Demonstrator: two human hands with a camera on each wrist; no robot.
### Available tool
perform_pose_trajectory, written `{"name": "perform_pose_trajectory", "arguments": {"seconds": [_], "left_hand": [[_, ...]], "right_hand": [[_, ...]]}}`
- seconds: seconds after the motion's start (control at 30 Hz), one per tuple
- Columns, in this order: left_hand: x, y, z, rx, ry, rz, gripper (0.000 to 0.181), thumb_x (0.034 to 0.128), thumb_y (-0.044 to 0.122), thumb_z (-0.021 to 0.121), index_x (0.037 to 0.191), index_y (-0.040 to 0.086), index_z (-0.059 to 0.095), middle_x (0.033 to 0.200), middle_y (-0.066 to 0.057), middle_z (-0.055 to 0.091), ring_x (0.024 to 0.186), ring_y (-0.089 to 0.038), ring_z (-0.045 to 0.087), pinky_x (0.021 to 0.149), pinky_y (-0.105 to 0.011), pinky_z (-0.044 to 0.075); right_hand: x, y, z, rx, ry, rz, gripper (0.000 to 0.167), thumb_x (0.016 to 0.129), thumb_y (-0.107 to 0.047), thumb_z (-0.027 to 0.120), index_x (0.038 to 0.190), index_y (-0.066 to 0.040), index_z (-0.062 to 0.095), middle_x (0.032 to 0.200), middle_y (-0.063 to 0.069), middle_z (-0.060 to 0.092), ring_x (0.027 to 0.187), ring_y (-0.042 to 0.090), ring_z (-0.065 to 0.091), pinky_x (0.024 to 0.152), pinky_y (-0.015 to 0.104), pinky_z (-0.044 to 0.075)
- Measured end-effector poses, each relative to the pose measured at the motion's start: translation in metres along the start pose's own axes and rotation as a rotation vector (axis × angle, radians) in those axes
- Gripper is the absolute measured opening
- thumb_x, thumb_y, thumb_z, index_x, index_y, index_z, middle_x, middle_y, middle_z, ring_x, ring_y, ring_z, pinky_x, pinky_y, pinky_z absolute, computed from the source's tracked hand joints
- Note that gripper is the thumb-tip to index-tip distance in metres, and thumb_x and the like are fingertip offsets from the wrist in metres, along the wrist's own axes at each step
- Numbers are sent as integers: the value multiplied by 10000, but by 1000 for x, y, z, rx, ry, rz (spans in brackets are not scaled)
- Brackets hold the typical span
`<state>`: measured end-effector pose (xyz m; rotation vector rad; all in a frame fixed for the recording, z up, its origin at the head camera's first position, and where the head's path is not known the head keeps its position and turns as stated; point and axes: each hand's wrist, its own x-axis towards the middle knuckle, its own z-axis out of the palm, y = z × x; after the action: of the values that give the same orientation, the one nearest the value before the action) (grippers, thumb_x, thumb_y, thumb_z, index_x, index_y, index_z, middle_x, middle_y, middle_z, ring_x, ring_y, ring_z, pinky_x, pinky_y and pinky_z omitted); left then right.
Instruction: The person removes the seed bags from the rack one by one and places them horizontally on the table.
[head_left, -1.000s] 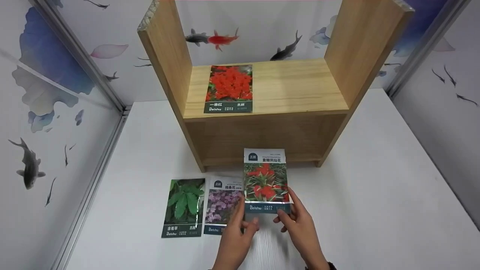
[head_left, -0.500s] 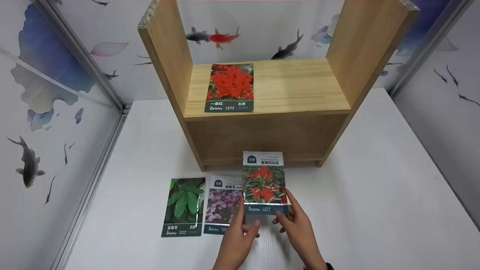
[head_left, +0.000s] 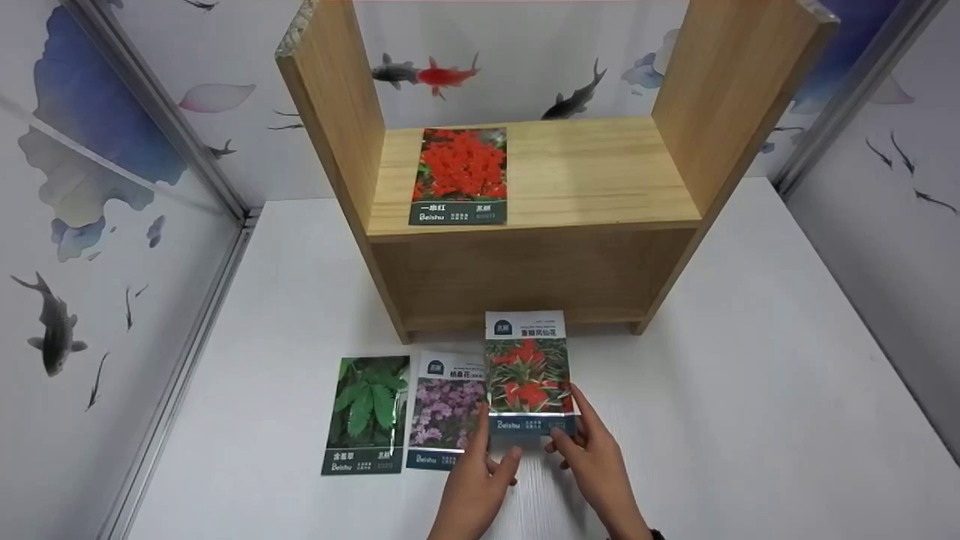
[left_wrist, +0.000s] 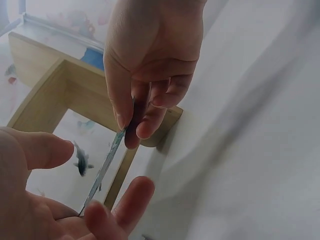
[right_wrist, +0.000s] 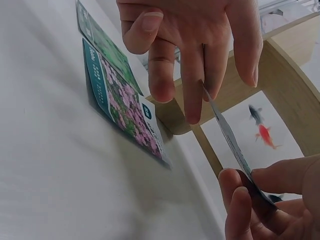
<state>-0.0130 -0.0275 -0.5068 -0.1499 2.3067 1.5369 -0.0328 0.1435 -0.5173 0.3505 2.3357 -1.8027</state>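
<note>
Before shelf (head_left: 600, 172) | right grip (head_left: 598, 459) pinches packet (head_left: 528, 375) | left grip (head_left: 477, 476), thumb spread

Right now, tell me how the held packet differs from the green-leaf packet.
The held packet shows red flowers; the green-leaf packet shows leaves. The held packet, pinched by the right hand, is raised; the green-leaf packet lies on the table. The held packet has a white top band; the green-leaf packet has none. Both read "Beishu" near the bottom.

Glossy flower packet (head_left: 527, 375), smooth wooden shelf (head_left: 589, 174), rough board end (head_left: 297, 31).
</note>
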Motion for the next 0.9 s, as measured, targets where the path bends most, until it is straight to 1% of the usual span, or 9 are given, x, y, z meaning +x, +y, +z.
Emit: {"name": "perform_pose_trajectory", "arguments": {"seconds": [0.17,0.37,0.47,0.6,0.9], "left_hand": [[2,-4,2,4,4,-7,827,838,505,526,1450,187,70,655,31,559,535,-123,532,493,-302,390],[5,-7,3,4,-9,-35,839,836,514,521,1450,179,57,645,23,569,537,-124,545,506,-306,403],[5,-8,4,25,-10,-44,841,834,523,517,1449,157,75,636,28,569,534,-120,545,519,-311,402],[5,-9,5,58,0,-49,840,832,536,510,1444,120,114,612,32,567,510,-122,530,525,-312,392],[5,-14,6,66,6,-52,826,837,535,501,1439,101,139,584,28,561,491,-120,526,542,-304,391]], "right_hand": [[1,6,2,-20,8,18,703,825,-99,609,1413,-245,252,869,57,618,711,189,604,569,355,485],[3,11,4,-50,27,37,705,814,-101,621,1407,-250,270,861,54,615,694,180,595,552,337,483],[4,12,4,-74,23,27,708,817,-91,620,1414,-215,260,914,65,624,687,171,597,542,333,482],[4,14,4,-95,18,22,714,813,-73,619,1418,-182,254,944,67,630,679,159,596,530,320,478],[4,20,5,-142,25,25,716,799,-74,624,1413,-174,268,840,36,621,638,143,566,508,286,464]]}}
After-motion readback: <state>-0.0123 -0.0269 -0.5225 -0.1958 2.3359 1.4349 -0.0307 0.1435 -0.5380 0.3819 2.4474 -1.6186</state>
